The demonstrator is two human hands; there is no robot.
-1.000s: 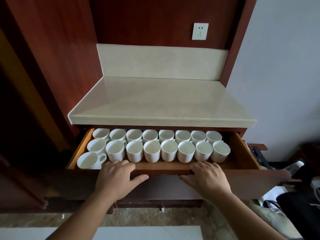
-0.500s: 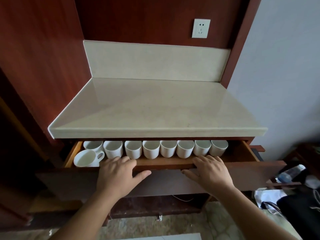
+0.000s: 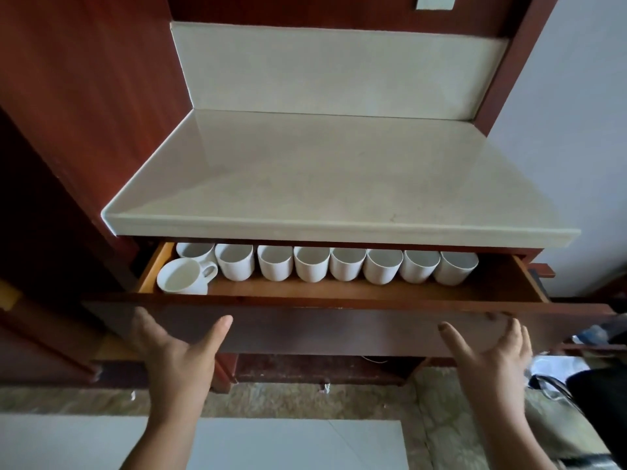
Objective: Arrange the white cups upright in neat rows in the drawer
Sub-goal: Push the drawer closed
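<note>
The wooden drawer [image 3: 339,293] stands partly open under the pale stone counter. Several white cups [image 3: 346,269] stand upright in a row across it; further rows are hidden under the counter. One more white cup [image 3: 181,281] with its handle to the right sits alone at the front left corner. My left hand [image 3: 176,351] is spread with straight fingers against the dark drawer front [image 3: 322,330], thumb out to the right. My right hand [image 3: 488,354] is likewise flat and open at the front's right part, holding nothing.
The stone counter [image 3: 339,184] overhangs the drawer, with a backsplash and red wooden panels [image 3: 84,79] on both sides. A white socket [image 3: 434,1] is on the back wall. Dark objects and a metal frame [image 3: 556,388] lie on the floor at the right.
The drawer slid inward, so only the front row of cups and the lone corner cup still show. Both hands left the drawer's top edge and now lie flat on its front.
</note>
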